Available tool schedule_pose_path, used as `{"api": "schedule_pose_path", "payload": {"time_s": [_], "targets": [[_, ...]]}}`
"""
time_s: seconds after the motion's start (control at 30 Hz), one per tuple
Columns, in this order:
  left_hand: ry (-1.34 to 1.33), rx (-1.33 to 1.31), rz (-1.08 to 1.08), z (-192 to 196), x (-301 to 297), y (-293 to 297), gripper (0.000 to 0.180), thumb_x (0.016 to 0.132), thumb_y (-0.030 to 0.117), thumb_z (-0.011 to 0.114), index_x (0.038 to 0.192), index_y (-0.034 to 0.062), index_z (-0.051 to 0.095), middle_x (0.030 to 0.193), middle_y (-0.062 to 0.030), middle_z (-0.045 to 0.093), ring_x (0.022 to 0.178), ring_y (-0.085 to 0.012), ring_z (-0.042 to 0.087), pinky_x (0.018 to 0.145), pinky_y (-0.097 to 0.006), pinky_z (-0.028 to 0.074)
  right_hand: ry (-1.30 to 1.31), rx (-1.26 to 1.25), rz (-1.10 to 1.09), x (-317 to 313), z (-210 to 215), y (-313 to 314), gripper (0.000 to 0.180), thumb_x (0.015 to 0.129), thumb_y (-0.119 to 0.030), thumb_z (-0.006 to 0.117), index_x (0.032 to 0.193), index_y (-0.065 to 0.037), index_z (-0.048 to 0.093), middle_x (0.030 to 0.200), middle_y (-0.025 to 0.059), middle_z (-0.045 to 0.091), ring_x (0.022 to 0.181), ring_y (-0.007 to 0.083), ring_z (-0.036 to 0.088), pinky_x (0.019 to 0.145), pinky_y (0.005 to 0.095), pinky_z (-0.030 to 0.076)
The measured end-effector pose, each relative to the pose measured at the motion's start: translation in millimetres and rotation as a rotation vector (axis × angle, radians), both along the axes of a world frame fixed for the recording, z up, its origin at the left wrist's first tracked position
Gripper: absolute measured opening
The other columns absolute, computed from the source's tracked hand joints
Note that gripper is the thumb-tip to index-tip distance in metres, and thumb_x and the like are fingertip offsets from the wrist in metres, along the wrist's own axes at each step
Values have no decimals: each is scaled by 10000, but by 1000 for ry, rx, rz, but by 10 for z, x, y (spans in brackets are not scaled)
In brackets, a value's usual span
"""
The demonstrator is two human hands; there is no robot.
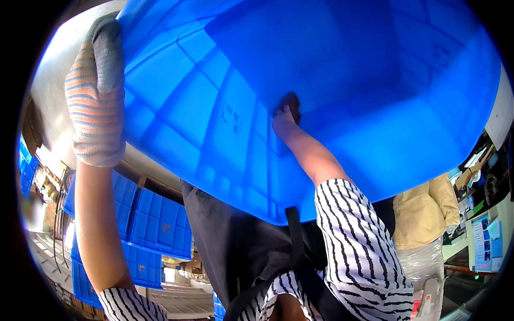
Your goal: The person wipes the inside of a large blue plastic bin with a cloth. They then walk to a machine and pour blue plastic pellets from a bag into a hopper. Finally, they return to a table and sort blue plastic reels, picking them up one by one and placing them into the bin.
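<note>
Currently | large blue ribbed plastic crate (342,101) tipped overhead | left hand (95,101) in striped knit glove clamped over rim | right hand (285,119) pressed inside, grip unclear | rim hold should be kept firm, crate steadied.

Big blue tub (332,91) fills upper view, blocking passage there. Below tub's near rim: dark apron (241,251) centre, stacked blue crates (150,224) left, bystander in tan jacket (425,211) right. Narrow gaps between.

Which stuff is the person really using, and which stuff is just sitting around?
In use:
- big blue plastic crate
- left hand in a striped knit glove, gripping the crate's rim
- right hand, bare, pressed against the crate's inside

Just about:
- stacked blue crates
- another person in a tan jacket
- screen on a counter
</note>
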State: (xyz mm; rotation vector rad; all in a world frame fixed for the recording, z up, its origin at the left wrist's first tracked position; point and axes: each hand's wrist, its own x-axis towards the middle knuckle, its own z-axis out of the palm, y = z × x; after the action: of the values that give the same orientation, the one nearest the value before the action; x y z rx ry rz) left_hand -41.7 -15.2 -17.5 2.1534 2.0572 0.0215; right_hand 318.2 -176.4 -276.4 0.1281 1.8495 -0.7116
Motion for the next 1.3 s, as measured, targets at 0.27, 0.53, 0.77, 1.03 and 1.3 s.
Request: {"api": "schedule_pose_path", "payload": {"time_s": [0.27, 0.53, 0.77, 1.03, 1.3], "targets": [[88, -9, 3, -92, -398, -166, 339, 918, 104, 482, 1240, 4, 518, 1059, -178, 621, 974, -314, 612, 875, -338, 477, -102, 163, -21, 275, -228, 223, 343, 831, -223, 557, 1147, -122, 642, 1251, 67, 570, 1232, 283, 432, 1013, 584, 210], [202, 13, -181, -95, -355, -125, 350, 898, 42, 500, 1246, 10, 513, 1094, -169, 616, 1017, -301, 603, 901, -326, 470, 349, 47, -987, 1448, 42, 1401, 345, 728, -59, 558, 1028, -192, 664, 1131, 83, 599, 1134, 279, 502, 911, 388, 447], [255, -44, -273, 164, -335, -65, 338, 945, 93, 455, 1277, 38, 493, 1174, -162, 584, 1092, -262, 571, 965, -319, 432, 288, 247, -795, 1231, -174, 1272, 449, 757, -50, 556, 1173, -214, 593, 1220, 58, 529, 1152, 305, 464, 962, 385, 426], [-102, -41, 114, -171, -527, -275, 344, 942, 119, 485, 1277, 42, 494, 1213, -144, 562, 1132, -252, 540, 1016, -320, 388, -37, 54, -727, 925, -26, 665, 389, 836, -105, 465, 1215, -170, 523, 1219, 94, 555, 1165, 299, 481, 955, 422, 424], [-297, -23, 200, -64, -186, -122, 389, 963, 268, 476, 1300, 74, 495, 1246, -118, 549, 1196, -241, 493, 1042, -319, 340, -173, -134, -679, 404, -186, 152, 403, 853, -148, 423, 1239, -36, 453, 1215, 193, 547, 1176, 319, 481, 949, 482, 394]]}}
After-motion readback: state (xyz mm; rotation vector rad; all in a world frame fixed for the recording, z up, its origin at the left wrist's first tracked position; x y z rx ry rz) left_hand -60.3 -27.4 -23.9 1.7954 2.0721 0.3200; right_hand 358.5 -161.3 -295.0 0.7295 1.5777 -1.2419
